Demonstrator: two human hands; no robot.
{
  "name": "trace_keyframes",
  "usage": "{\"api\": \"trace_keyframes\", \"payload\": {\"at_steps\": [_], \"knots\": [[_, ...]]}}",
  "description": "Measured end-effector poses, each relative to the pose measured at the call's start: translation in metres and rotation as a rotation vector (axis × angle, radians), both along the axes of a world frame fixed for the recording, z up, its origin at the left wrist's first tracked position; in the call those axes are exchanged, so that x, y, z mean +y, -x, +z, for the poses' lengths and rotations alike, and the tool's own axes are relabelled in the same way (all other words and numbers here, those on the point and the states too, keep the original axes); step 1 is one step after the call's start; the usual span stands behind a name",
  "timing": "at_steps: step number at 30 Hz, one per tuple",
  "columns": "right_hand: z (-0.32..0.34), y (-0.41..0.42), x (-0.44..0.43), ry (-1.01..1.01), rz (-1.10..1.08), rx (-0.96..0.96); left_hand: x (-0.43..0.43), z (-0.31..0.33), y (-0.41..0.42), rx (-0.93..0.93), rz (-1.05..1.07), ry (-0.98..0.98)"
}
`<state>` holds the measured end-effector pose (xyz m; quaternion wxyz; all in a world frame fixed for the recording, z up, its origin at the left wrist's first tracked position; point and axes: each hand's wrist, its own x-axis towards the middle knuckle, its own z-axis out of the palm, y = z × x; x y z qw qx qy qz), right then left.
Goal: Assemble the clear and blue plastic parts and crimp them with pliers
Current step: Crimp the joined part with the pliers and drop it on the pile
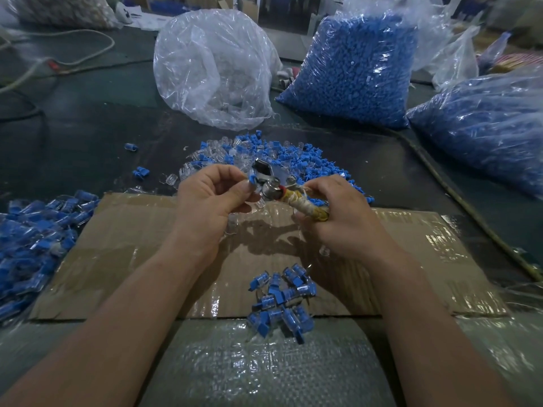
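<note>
Covering the near half of the dark, matte bench [88, 136] lies a flat sheet of corrugated cardboard [141, 259], brown and banded with glossy clear tape that catches the light; in front of it, at the bench edge, a woven plastic sheet [264, 371] shows a fine grey weave under a shiny film; at the back stand three crinkled polythene sacks: a clear bag [211, 69] holding transparent pieces, a tall blue-filled bag [352, 71] just beside it, and a second blue-filled bag [484, 127] slumped at the right; a pale cord [58, 39] loops across the far left and a rough rope [458, 198] runs along the right; the room behind is dim and cluttered; a loose pile [293, 160] of small blue plugs and clear cups is strewn beyond the cardboard, a large mound of joined pieces [35, 236] lies at the left, and a small heap [282, 301] of joined blue-and-clear pieces rests on the cardboard's near edge; above the cardboard the left hand [205, 195] pinches a blue part [252, 180] between thumb and forefinger; the right hand [343, 212] curls round the yellowish, cloth-wrapped handles of the pliers [271, 188], whose shiny metal head points at that part; whether it touches cannot be told
</note>
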<state>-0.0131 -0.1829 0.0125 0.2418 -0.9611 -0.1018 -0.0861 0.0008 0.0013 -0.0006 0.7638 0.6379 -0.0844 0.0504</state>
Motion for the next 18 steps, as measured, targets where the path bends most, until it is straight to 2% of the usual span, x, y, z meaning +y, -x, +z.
{"api": "trace_keyframes", "payload": {"at_steps": [18], "knots": [[0.0073,0.0055,0.0052,0.026,0.019,-0.024,-0.0019,0.0053,0.0074,-0.098,0.052,-0.113]]}}
